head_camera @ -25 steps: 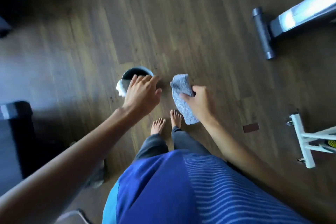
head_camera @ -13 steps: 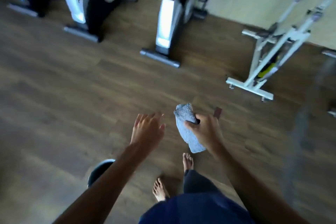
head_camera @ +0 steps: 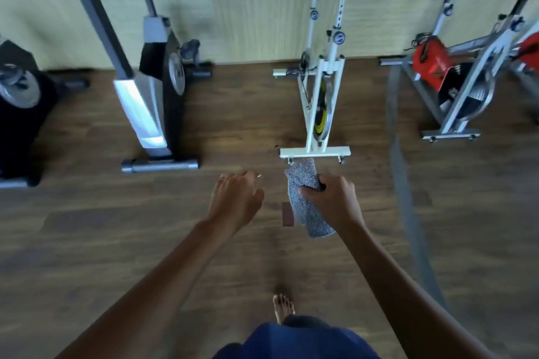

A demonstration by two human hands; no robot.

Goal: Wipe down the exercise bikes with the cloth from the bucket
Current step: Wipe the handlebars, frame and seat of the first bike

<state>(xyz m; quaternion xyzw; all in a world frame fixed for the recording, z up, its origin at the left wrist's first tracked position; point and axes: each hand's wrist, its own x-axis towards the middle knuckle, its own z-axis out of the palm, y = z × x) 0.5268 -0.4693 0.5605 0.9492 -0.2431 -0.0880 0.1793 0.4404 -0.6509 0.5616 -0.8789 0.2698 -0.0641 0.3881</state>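
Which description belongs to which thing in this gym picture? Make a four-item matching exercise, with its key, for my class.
Things:
1 cloth
2 left hand
3 white bike
4 silver-black bike

Descriptions:
A has a yellow flywheel
B gripped by the right hand
C open, holding nothing
D stands left of the white bike

Pairs: 1-B, 2-C, 3-A, 4-D.

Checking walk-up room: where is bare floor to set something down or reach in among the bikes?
Bare floor: the lane between the grey upright bike and the white spin bike, and the boards before their bases. Crowded: far right, around the red bike, with a blurred grey band crossing the floor.
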